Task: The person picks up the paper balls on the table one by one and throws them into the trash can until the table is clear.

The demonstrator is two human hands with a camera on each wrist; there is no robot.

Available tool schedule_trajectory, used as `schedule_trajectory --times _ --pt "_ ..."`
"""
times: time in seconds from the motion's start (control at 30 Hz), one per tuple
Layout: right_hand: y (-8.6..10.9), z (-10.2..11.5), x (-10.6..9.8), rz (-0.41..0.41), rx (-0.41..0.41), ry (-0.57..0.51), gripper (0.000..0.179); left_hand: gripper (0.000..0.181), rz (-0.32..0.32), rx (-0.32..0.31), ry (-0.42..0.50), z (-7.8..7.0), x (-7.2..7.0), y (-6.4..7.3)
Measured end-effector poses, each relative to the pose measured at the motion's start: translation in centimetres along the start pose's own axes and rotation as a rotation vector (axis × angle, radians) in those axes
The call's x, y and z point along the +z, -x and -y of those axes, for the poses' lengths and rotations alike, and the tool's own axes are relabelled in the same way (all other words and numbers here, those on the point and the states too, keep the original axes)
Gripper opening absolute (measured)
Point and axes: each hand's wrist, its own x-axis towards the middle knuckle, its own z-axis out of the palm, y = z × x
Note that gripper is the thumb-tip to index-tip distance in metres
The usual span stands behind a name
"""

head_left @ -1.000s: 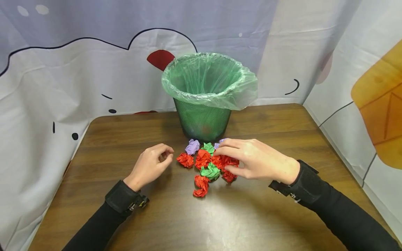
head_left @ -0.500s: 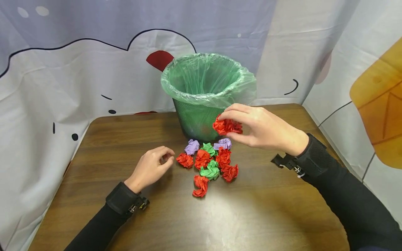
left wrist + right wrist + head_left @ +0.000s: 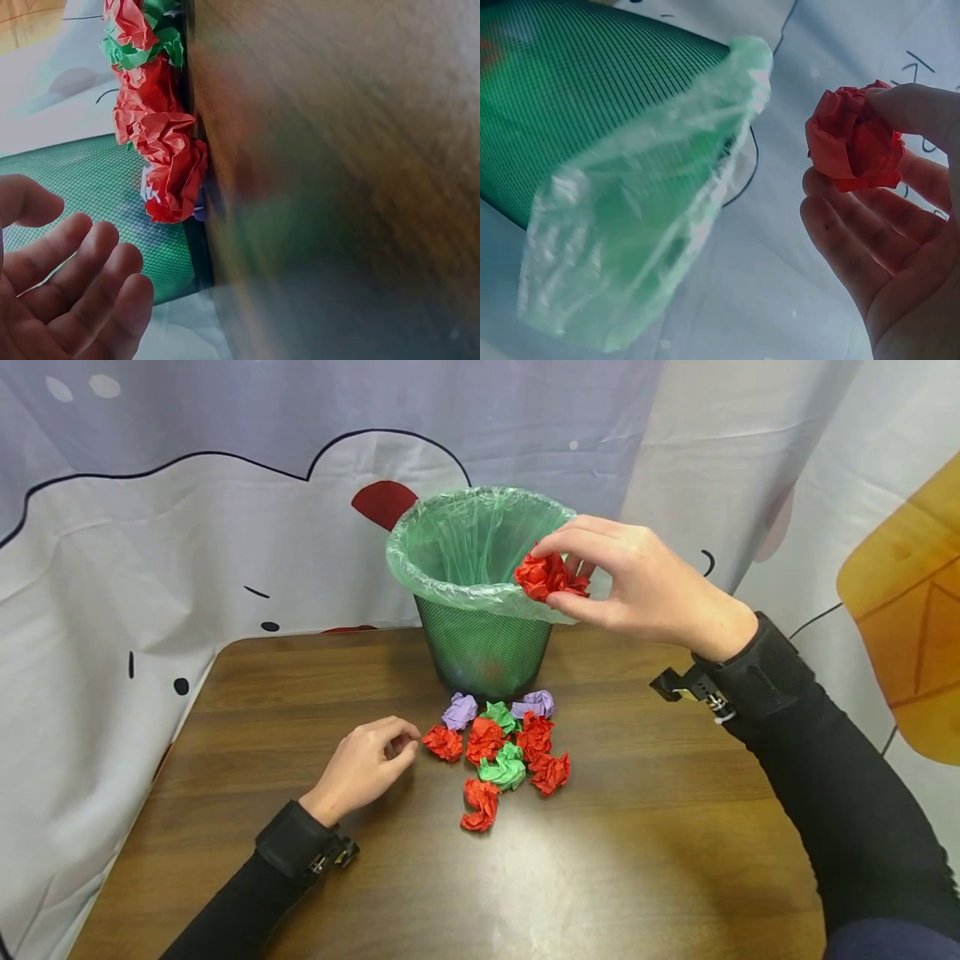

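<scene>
My right hand (image 3: 637, 581) pinches a crumpled red paper ball (image 3: 545, 575) between thumb and fingers, in front of the right rim of a mesh waste bin (image 3: 483, 647). In the right wrist view the red paper ball (image 3: 851, 139) sits at the fingertips, apart from the green bin liner (image 3: 630, 217). My left hand (image 3: 363, 768) is low over the table, fingers loosely bent and holding nothing. Nearest to it lies another red paper ball (image 3: 442, 743). Several red, green (image 3: 502, 767) and purple (image 3: 460, 711) paper balls lie in a cluster before the bin.
The brown wooden table (image 3: 300, 677) carries the bin near its back edge. Behind it hangs a printed curtain (image 3: 225, 543), and another side of it runs along the right. A green plastic liner (image 3: 435, 578) folds over the bin's rim.
My right hand has picked up the red paper ball from the cluster and raised it to the height of the bin's rim. The left hand has barely moved.
</scene>
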Motion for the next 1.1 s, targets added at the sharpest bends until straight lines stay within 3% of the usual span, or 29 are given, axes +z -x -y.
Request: schedule_trajectory --times 0.17,0.57,1.1 --pt "-1.3 -0.6 -0.9 -0.016 0.017 0.004 0.033 0.014 0.005 -0.002 -0.004 0.1 0.2 0.2" --pt "-3.9 -1.9 -2.8 0.01 0.145 0.045 0.038 0.014 0.01 0.011 -0.004 0.5 0.6 0.5" --pt "-6.4 -4.1 -2.8 0.181 0.301 0.113 0.039 0.015 0.011 -0.002 -0.004 0.7 0.9 0.9"
